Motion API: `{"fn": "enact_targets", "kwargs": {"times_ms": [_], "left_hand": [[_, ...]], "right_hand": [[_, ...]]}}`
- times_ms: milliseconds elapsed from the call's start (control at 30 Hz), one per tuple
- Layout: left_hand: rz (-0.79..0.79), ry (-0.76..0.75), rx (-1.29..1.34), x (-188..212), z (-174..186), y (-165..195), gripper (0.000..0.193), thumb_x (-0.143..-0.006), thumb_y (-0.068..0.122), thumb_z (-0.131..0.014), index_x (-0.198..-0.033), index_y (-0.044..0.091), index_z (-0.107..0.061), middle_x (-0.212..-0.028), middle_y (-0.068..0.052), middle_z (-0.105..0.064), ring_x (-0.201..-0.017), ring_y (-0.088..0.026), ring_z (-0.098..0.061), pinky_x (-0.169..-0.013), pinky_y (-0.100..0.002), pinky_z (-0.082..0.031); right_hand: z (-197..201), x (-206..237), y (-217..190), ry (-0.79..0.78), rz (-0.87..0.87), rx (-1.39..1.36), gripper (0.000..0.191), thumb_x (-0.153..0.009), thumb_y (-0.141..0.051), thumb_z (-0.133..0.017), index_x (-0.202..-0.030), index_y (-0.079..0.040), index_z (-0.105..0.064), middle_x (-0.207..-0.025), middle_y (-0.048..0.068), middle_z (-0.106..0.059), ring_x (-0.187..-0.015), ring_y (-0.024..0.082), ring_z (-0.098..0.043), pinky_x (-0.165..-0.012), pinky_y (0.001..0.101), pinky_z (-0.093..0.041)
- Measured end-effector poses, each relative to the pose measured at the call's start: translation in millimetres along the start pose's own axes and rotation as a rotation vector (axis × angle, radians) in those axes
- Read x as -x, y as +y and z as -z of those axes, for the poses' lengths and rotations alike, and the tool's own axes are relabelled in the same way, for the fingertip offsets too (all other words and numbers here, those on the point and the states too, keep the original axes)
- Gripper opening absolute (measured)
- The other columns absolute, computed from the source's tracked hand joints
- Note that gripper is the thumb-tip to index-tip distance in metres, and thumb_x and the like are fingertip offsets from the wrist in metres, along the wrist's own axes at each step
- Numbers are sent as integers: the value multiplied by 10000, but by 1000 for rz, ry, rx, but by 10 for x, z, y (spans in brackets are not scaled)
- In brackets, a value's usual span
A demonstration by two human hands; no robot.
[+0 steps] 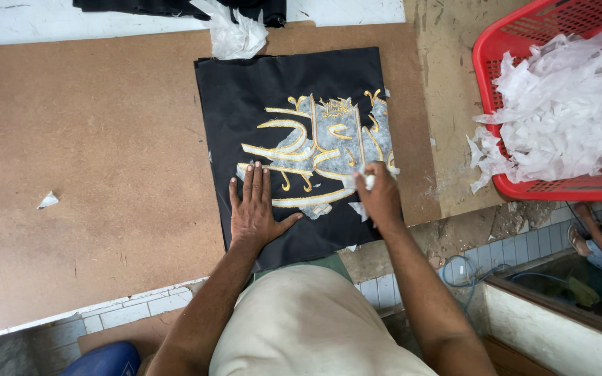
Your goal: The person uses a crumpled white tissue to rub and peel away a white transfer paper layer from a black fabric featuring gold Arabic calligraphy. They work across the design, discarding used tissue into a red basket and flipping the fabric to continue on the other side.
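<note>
Black cloth panel [294, 83] lies flat on the brown board bench [92, 174], near its right portion, lower edge reaching the bench's front edge. On the cloth we note gold embroidery [294, 150] in curving strokes, partly covered by a thin whitish-grey backing paper [339, 143] that clings between the stitched lines and looks ragged at its edges. Our left hand [254, 212] lies flat on the cloth just below and left of the embroidery, fingers spread and straight, grip released, palm pressing the fabric. Our right hand [379, 198] sits at the lower right of the embroidery, fingers curled, grip pinched on a small scrap of white paper [362, 181] at the edge of the backing; a further torn bit shows just under the hand. A crumpled wad of white paper [231, 31] rests at the cloth's top edge, touching it. Behind that, a dark fabric [175, 7] lies at the far rim of the bench. One small white scrap [48, 200] sits alone on the bare board, well apart to the left. To the right, a red plastic basket [485, 52] holds a heap of torn white paper [566, 104], some spilling over its near rim. Below the bench edge, white tiles [134, 310] and a blue object [106, 361], unclear what. At far right, another person's sandalled foot [583, 240].
</note>
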State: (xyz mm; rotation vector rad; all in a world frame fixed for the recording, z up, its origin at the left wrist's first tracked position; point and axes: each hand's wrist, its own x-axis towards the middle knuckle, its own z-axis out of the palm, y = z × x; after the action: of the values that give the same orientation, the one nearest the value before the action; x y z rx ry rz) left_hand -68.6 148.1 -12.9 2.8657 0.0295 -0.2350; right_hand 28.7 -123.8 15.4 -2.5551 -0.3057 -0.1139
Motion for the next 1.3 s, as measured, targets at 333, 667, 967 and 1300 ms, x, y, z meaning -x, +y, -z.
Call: {"fn": "enact_targets", "kwargs": {"times_ms": [333, 667, 967, 1300], "left_hand": [[7, -37, -2, -53, 9, 82, 1347, -698, 970, -459, -1585, -16, -225, -1678, -189, -161, -1565, -285, -55, -1223, -596, 5], [-149, -131, -40, 141, -147, 117, 1262, -742, 965, -382, -1589, 41, -241, -1692, -134, -132, -1567, -248, -42, -1227, -604, 1], [-133, -154, -69, 149, -155, 153, 1234, -743, 944, -403, -1584, 61, -220, -1683, -122, -131, -1559, -245, -61, -1232, -584, -25], [-145, -20, -1, 119, -189, 264, 1228, -724, 917, -479, -1577, 56, -275, -1666, -134, -220, -1556, -256, -132, -1247, -580, -48]], "right_hand": [[146, 9, 406, 347, -276, 256, 162, -1019, -154, -731, -1026, -29, -629, -990, 169, -674, -918, 371, -680, -794, 485, -533], [-327, 666, -496, -185, 338, -46, 453, -831, -275, -817, -1149, 5, -658, -918, 164, -667, -700, 306, -692, -575, 380, -549], [-428, 296, 51, 126, 16, 285, 113, -1024, -162, -659, -989, -58, -628, -936, 148, -636, -626, 283, -648, -525, 387, -518], [192, 86, 686, 169, -8, 309, 131, -1007, -165, -669, -1048, -68, -592, -1146, 229, -621, -844, 395, -683, -684, 485, -538]]}}
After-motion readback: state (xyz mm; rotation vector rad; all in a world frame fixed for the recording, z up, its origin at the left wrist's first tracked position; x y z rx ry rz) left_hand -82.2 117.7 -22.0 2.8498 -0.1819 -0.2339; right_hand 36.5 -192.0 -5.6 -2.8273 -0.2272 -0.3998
